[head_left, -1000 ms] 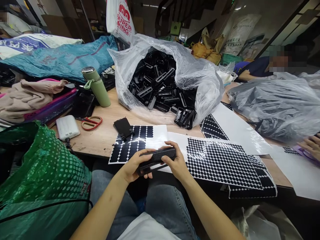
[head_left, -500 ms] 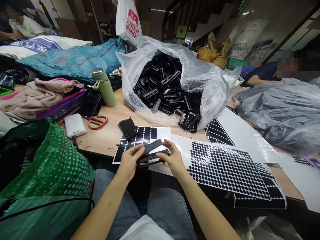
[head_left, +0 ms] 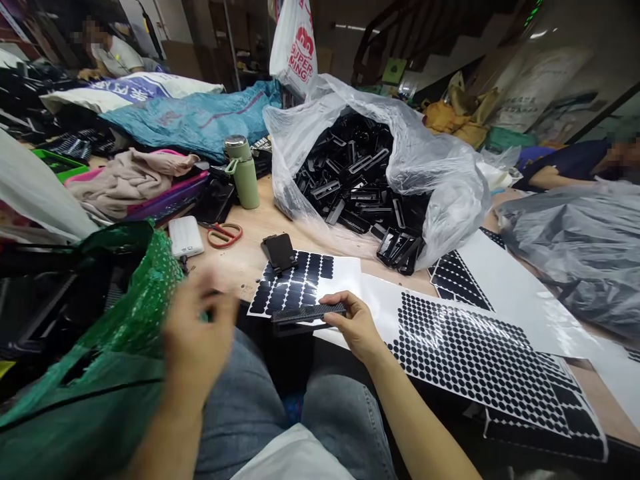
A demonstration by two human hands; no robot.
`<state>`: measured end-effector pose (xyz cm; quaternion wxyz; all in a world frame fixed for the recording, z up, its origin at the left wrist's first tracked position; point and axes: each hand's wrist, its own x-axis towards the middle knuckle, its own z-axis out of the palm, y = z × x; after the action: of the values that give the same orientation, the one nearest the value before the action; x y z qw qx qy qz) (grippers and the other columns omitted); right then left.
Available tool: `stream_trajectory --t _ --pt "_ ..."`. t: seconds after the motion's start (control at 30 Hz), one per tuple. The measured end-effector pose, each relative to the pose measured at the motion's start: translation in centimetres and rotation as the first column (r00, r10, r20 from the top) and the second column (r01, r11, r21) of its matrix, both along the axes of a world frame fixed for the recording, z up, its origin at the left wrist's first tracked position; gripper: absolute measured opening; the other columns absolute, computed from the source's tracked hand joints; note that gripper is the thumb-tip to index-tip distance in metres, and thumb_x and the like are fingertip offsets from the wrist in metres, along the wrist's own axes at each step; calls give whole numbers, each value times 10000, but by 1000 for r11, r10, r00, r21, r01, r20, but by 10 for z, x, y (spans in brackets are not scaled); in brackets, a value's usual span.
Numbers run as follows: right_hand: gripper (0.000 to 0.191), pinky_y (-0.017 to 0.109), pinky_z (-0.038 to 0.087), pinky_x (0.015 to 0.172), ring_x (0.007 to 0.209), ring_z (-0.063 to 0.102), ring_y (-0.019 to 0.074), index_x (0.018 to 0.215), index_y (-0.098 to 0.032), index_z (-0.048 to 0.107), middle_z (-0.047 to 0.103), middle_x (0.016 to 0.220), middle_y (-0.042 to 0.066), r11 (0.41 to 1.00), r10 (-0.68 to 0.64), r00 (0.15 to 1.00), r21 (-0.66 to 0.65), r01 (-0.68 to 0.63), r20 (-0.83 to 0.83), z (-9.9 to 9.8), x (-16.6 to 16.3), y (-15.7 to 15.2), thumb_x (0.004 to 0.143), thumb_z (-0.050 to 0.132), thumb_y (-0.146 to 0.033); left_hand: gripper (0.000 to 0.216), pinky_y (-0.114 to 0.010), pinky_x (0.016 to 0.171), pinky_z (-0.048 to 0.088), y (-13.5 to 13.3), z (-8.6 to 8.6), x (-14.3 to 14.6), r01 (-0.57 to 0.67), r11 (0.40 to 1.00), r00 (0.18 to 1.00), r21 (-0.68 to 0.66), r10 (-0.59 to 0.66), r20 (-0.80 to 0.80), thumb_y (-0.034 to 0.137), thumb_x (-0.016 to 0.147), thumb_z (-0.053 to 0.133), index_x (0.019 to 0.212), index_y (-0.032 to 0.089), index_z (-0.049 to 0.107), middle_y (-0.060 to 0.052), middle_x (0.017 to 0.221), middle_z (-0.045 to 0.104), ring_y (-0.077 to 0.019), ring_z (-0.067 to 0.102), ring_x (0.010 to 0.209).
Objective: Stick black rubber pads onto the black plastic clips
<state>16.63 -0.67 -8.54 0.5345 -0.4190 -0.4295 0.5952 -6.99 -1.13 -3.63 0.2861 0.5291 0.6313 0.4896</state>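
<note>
Pinching one end of a slim black part (head_left: 303, 316), the right grip (head_left: 356, 325) has thumb and fingers closed on its right tip, by the near edge of the worktop (head_left: 247, 261). Part sticks out leftward from there; its lower outline is dark on dark, hard to make out. Left grip (head_left: 199, 327) is a blur, left of the part beside a green bag (head_left: 135, 307); can't tell from here whether it's spread or holding anything. Just beyond the right grip: a rectangular-sticker sheet (head_left: 295, 283), partly hidden by the part and a black stand (head_left: 280, 251). Rightward, a round-sticker sheet (head_left: 465, 360) covers others. Farther off, a clear bag (head_left: 445, 180) of black pieces (head_left: 357, 173), deeper ones lost in shadow.
</note>
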Motion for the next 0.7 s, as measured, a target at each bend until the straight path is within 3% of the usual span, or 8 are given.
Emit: stream_trajectory --t 0.03,0.07,0.1,0.17,0.27,0.33,0.43,0.7 --pt "269 297 474 771 904 566 167 824 -214 571 626 948 12 1000 0 1000 19 -1 24 1 -1 0 625 740 -278 605 -320 682 537 6 -5 19 139 982 985 -128 -124 119 402 755 614 1279 191 400 -92 1044 611 -205 627 842" --pt "278 304 472 778 909 566 173 854 -216 571 620 969 19 999 -17 997 44 14 79 1 0 3 641 724 -307 603 -330 672 542 12 -12 37 327 916 926 -234 -261 273 379 708 667 1236 180 452 -93 1017 618 -207 635 808" --pt "291 309 469 782 906 566 176 895 -217 570 610 998 29 996 -55 984 73 43 168 0 2 8 667 698 -342 571 -343 669 545 19 -20 51 453 845 852 -283 -317 416 358 680 693 1182 165 498 -92 994 621 -206 642 775" --pt "290 313 454 796 892 565 177 965 -205 566 590 1045 55 984 -174 881 119 135 439 -4 7 25 756 591 -405 507 -365 679 546 31 -38 68 559 778 755 -288 -334 565 314 635 726 1081 148 552 -85 980 617 -202 647 738" --pt "273 336 421 825 916 561 211 937 -158 579 581 1035 115 958 -233 534 97 270 813 -13 9 61 839 458 -382 446 -383 751 523 45 -63 73 562 783 784 -266 -400 475 241 582 741 994 153 595 -67 985 619 -216 636 805" --pt "240 377 407 823 952 551 275 916 -110 585 573 1027 180 947 -174 404 40 318 898 -20 4 81 802 518 -311 407 -388 823 485 51 -73 71 564 783 819 -262 -490 298 204 571 723 962 162 622 -51 955 638 -228 615 871" --pt "249 414 402 783 973 536 347 940 -59 573 550 1043 252 936 -133 367 -5 352 921 -28 -7 97 742 574 -210 382 -377 860 451 55 -80 68 545 796 838 -263 -528 137 208 583 692 958 168 630 -36 921 654 -228 605 884" --pt "198 392 381 789 951 542 312 937 -81 558 549 1046 236 917 -162 362 5 398 918 -33 -12 95 794 468 -185 391 -353 843 436 58 -85 67 576 778 814 -252 -572 96 233 599 683 982 170 631 -39 941 659 -221 600 879"
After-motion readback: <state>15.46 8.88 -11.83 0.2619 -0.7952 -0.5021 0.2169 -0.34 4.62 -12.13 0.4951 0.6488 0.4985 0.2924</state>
